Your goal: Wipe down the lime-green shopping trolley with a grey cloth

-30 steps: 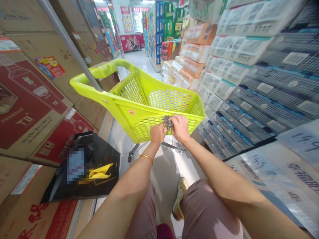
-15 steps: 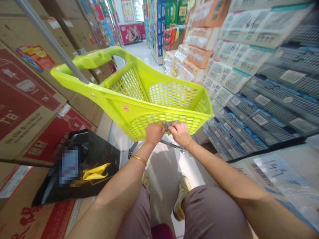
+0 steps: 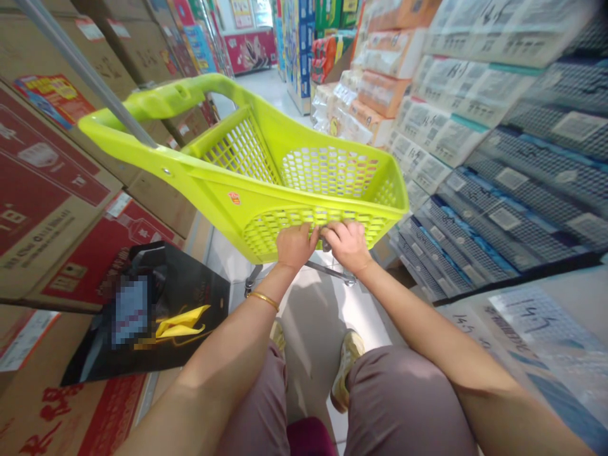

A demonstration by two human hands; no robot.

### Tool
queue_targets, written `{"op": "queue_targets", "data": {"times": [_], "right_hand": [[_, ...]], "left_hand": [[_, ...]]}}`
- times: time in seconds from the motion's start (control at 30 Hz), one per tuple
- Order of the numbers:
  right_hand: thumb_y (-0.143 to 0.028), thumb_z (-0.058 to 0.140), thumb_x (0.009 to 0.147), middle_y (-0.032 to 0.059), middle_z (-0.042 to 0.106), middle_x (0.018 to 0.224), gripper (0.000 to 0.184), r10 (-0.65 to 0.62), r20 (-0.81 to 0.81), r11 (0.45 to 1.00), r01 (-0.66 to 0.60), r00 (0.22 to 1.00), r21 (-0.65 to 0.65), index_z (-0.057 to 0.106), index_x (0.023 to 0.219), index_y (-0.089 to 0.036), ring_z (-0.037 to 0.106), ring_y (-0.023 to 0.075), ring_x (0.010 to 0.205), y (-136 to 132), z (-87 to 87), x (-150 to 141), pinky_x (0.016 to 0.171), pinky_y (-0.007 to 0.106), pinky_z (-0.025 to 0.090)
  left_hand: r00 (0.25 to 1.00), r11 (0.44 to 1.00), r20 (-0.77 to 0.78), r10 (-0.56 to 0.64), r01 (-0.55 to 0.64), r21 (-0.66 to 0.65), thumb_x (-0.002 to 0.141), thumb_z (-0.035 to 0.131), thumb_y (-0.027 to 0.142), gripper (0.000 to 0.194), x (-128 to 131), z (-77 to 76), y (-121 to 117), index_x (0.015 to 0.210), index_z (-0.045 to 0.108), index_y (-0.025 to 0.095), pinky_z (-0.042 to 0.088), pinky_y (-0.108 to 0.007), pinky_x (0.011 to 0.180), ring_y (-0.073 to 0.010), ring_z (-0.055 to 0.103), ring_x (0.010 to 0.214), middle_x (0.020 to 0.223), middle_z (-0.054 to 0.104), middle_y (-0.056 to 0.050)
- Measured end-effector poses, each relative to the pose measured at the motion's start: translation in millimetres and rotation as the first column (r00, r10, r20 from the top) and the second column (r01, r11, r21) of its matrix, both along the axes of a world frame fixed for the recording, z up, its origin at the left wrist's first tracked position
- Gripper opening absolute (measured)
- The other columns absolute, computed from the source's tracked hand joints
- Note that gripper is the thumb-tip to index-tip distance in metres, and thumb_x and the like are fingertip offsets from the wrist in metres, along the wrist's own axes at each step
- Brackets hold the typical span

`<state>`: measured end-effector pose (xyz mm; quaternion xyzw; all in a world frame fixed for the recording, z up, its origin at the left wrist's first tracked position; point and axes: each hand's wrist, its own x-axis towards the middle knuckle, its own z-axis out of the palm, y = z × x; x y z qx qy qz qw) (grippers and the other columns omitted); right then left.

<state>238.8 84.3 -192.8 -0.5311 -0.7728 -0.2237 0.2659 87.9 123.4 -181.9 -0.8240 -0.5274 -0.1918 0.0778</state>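
A yellow-green plastic shopping cart (image 3: 204,174) stands crosswise in front of me, its slotted side facing my knees. My left hand (image 3: 295,246) and my right hand (image 3: 349,245) meet low against that side, fingers curled and thumbs close together. Pinched between them is a small crumpled grey cloth (image 3: 325,243), mostly covered by my fingers. Whether the cloth touches the slots I cannot tell. The basket looks bare inside where it shows.
Stacked cardboard cartons (image 3: 66,221) line the left, with a black bag (image 3: 190,285) leaning there. Wrapped tissue packs (image 3: 456,120) and grey-blue packs (image 3: 503,183) rise on the right. The tiled aisle (image 3: 266,92) runs on behind the cart.
Both hands stay together at the cart's side with small finger shifts, and less of the grey cloth shows between them. The cart's handle end sits slightly further left and higher in view.
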Motion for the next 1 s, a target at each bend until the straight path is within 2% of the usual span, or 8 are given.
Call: {"op": "queue_targets", "data": {"times": [0.1,0.2,0.43,0.57,0.67,0.77,1.0], "right_hand": [[-0.025,0.037,0.092,0.0065,0.056,0.109,0.029,-0.084,-0.149,0.995,0.090,0.985,0.034,0.059,0.110,-0.029,0.038,0.0226,0.102,2.0,12.4,0.7,0.086,0.038,0.026],[-0.025,0.038,0.091,0.0064,0.054,0.108,0.029,-0.106,-0.198,0.993,0.114,0.974,0.027,0.059,0.110,-0.030,0.037,0.0238,0.103,4.5,11.1,-0.5,0.085,0.039,0.026],[-0.022,0.040,0.090,0.0061,0.057,0.102,0.027,-0.082,-0.078,0.997,0.082,0.994,0.000,0.061,0.105,-0.030,0.040,0.0213,0.096,3.8,-21.8,-4.1,0.081,0.036,0.027],[-0.020,0.039,0.090,0.0059,0.059,0.102,0.029,-0.044,-0.006,0.995,0.043,0.999,-0.089,0.060,0.108,-0.029,0.040,0.0208,0.094,-0.6,-40.6,-4.3,0.078,0.035,0.026],[-0.021,0.040,0.090,0.0050,0.059,0.106,0.027,0.027,0.068,0.984,-0.015,0.997,-0.180,0.060,0.108,-0.028,0.040,0.0208,0.096,-4.8,-48.4,-4.1,0.079,0.035,0.026],[-0.023,0.040,0.091,0.0053,0.059,0.108,0.027,0.030,0.088,0.982,-0.013,0.996,-0.187,0.059,0.109,-0.028,0.039,0.0209,0.097,-5.6,-39.8,-5.0,0.081,0.035,0.026],[-0.024,0.035,0.092,0.0075,0.054,0.110,0.031,-0.123,-0.159,0.991,0.130,0.980,0.037,0.058,0.112,-0.029,0.037,0.0236,0.103,6.6,19.6,-11.2,0.087,0.039,0.026]], "left_hand": [[1.000,1.000,0.006,-0.007,0.007,-0.022,0.092,0.025,0.045,0.048,-1.0,2.0,-0.8,0.099,0.062,0.015,0.040,-0.031,0.068,-0.0225,0.064,0.077,0.080,0.068,-0.012],[1.000,0.999,0.011,-0.008,0.009,-0.041,0.091,0.027,0.045,0.046,-2.3,2.2,-0.9,0.103,0.060,0.014,0.040,-0.031,0.069,-0.0223,0.063,0.078,0.081,0.067,-0.012],[1.000,0.997,-0.012,-0.024,0.023,-0.075,0.085,0.042,0.038,0.034,-4.4,1.7,0.0,0.104,0.058,0.015,0.041,-0.032,0.072,-0.0238,0.062,0.084,0.086,0.066,-0.011],[1.000,0.996,-0.014,-0.019,0.017,-0.084,0.087,0.038,0.032,0.029,-3.8,2.0,0.3,0.099,0.059,0.016,0.040,-0.032,0.072,-0.0233,0.062,0.083,0.084,0.066,-0.011],[1.000,0.998,-0.019,-0.006,0.005,-0.066,0.089,0.035,0.029,0.031,-2.8,1.9,-0.2,0.103,0.059,0.015,0.040,-0.032,0.072,-0.0223,0.063,0.082,0.084,0.067,-0.011],[1.000,0.998,-0.021,-0.011,0.010,-0.059,0.089,0.034,0.026,0.031,-2.0,2.3,-1.3,0.105,0.058,0.015,0.040,-0.031,0.073,-0.0219,0.063,0.083,0.084,0.067,-0.011],[0.999,0.997,-0.026,-0.036,0.035,-0.064,0.088,0.037,0.024,0.026,-4.2,4.5,-3.5,0.098,0.059,0.014,0.041,-0.031,0.073,-0.0220,0.062,0.085,0.083,0.066,-0.012]]}}
